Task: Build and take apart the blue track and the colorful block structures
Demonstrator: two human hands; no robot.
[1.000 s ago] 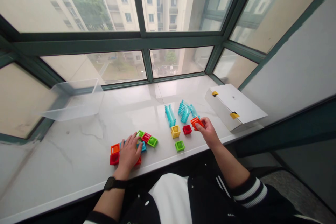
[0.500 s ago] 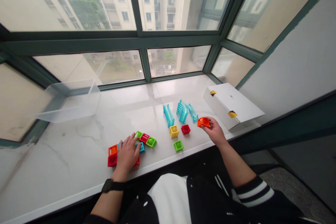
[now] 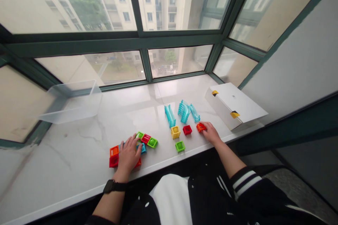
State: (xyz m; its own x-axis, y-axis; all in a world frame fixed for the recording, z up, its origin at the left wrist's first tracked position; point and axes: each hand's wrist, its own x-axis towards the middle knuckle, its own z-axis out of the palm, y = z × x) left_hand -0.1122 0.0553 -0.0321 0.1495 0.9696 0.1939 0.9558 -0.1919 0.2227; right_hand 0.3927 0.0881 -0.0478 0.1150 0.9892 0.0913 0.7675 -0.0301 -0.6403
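My left hand (image 3: pixel 128 156) lies flat with fingers spread over a cluster of square toy blocks: orange (image 3: pixel 114 150), red (image 3: pixel 114 161), blue (image 3: pixel 143 148), green (image 3: pixel 152 142). My right hand (image 3: pixel 211 134) rests on the white marble sill (image 3: pixel 79 147) with its fingers closed round an orange block (image 3: pixel 200 127), which sits low on the sill. Just left of it lie a red block (image 3: pixel 187 129), a yellow block (image 3: pixel 175 132) and a green block (image 3: pixel 180 146). Behind them stand turquoise ribbed track pieces (image 3: pixel 182 111).
A white cardboard box (image 3: pixel 233 105) lies at the right end of the sill. A clear plastic bin (image 3: pixel 70 101) stands at the back left against the window frame (image 3: pixel 132 42). My lap in dark clothing is below the sill's front edge.
My right hand has lowered the orange block from the air down to the sill beside the red block. My left hand has stayed on the block cluster.
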